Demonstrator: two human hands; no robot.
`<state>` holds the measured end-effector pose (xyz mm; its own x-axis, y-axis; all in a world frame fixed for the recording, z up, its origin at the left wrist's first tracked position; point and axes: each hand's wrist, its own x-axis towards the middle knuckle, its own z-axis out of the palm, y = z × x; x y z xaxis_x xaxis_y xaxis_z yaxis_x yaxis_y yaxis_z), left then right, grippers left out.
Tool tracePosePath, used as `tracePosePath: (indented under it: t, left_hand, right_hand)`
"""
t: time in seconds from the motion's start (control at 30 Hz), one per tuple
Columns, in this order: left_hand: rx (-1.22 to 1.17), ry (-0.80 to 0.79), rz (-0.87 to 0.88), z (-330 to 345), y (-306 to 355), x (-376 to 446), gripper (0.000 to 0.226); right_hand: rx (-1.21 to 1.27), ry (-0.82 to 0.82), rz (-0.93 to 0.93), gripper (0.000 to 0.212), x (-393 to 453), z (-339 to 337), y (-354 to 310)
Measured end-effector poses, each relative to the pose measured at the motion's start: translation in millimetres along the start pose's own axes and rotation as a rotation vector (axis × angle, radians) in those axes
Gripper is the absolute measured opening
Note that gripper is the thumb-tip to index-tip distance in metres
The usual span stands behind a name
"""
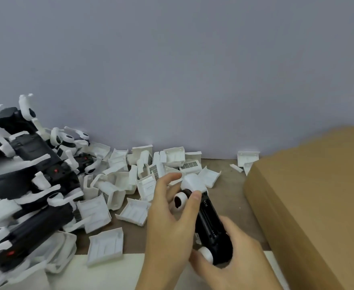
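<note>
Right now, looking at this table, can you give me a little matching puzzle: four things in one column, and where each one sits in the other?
Things:
1. black device
2. cardboard box
3. pile of black-and-white devices
4. loose white covers

Places:
A. heaped at the left
B. gripped by the left hand and right hand
C. scattered along the wall, in the middle
D. at the right edge

Pairs: 1-B, 2-D, 3-A, 4-C.

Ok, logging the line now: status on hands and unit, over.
Left hand pinching white cap on black unit. Right hand gripping unit's near end. Loose white covers and cardboard box close by, none blocking.
</note>
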<state>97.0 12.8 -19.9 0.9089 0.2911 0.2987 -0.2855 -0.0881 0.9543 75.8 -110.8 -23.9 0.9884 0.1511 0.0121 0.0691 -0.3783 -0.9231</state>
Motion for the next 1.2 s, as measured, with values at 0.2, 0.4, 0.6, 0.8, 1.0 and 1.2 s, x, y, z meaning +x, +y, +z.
tracePosePath:
  t: [0.2, 0.4, 0.6, 0.8, 1.0, 1.2]
  left_hand:
    - [0.003, 0.127, -0.068, 14.4, -2.5, -3.2, 0.064]
    - [-0.148, -0.096, -0.266, 25.5, -6.2, -11.9, 0.046]
    - [-0.154, -0.12, -0.288, 24.9, -5.5, -16.8, 0.015]
    - [-0.158, -0.144, -0.342, 21.9, -6.3, -11.9, 0.02]
    - [-0.22, -0.174, -0.357, 14.0, -2.3, -3.6, 0.024]
    - [-0.232, -0.127, -0.378, 14.9, -2.7, 5.8, 0.017]
  right_hand:
    - [0.264, 0.105, 0.048, 0.028, 5.6, -6.6, 6.6]
    - [0.283, 0.109, -0.053, 0.032, 7.6, -7.8, 14.3]
    - [0.119, 0.125, -0.134, 0.053, 7.4, -5.4, 20.0]
    - [-0.033, 0.211, -0.205, 0.059, 9.9, 3.0, 25.8]
    - [-0.14, 0.22, -0.225, 0.065, 13.3, 16.3, 26.4]
    - [-0.247, 0.055, -0.195, 0.051, 29.4, 3.3, 11.6]
